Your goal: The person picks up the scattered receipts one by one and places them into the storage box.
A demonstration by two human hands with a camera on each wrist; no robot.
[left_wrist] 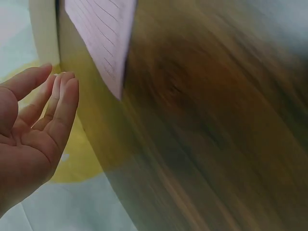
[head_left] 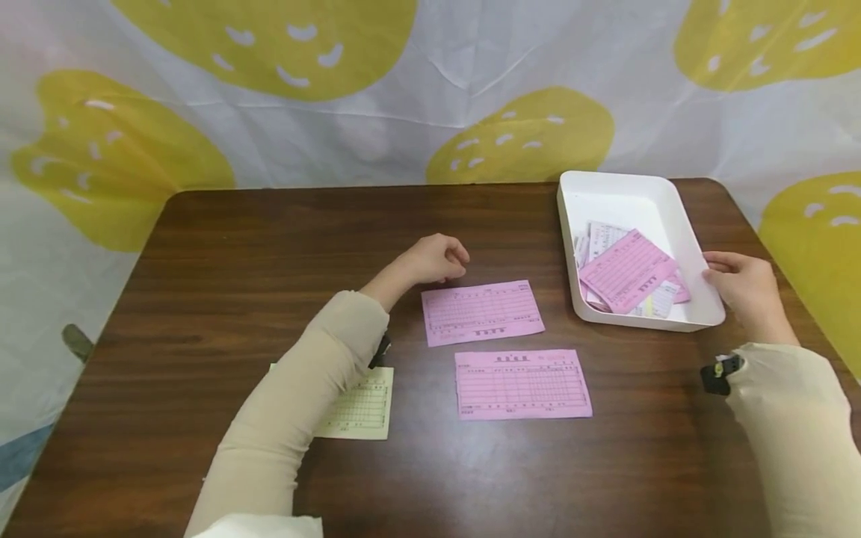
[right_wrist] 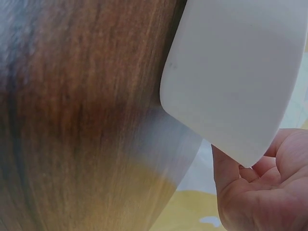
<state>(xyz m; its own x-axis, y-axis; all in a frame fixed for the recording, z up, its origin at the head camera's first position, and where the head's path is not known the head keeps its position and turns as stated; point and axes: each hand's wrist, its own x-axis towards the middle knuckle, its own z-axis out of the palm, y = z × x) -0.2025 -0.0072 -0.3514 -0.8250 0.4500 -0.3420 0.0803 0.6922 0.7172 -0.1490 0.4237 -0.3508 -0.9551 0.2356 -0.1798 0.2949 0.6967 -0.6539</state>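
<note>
in the head view, the white tray (head_left: 615,202) sits near the far right corner of the surface (head_left: 269,239). pink and white slips lie overlapped in its near half, a pink slip (head_left: 627,273) on top; how many are underneath i cannot tell. the right hand (head_left: 745,288) pinches the tray's right wall near its near corner. out on the surface, the upper pink slip (head_left: 484,312) and the lower pink slip (head_left: 523,385) lie flat, apart, around the middle between left and right edges. a yellow slip (head_left: 366,407), partly under the left sleeve (head_left: 306,388), lies nearer the left edge. the left hand (head_left: 437,259) hangs by the upper pink slip's far edge, fingers loosely bent, holding nothing.

the slips look thin, light and easily creased; a gentle pinch at a corner or short edge should suit, since flat paper may cling to the surface.

in the left wrist view, thumb and fingers stand slightly apart with nothing between them.

in the right wrist view, the fingers bend round the tray's smooth rim; it looks light, stiff and perhaps slippery, best held by its wall.
</note>
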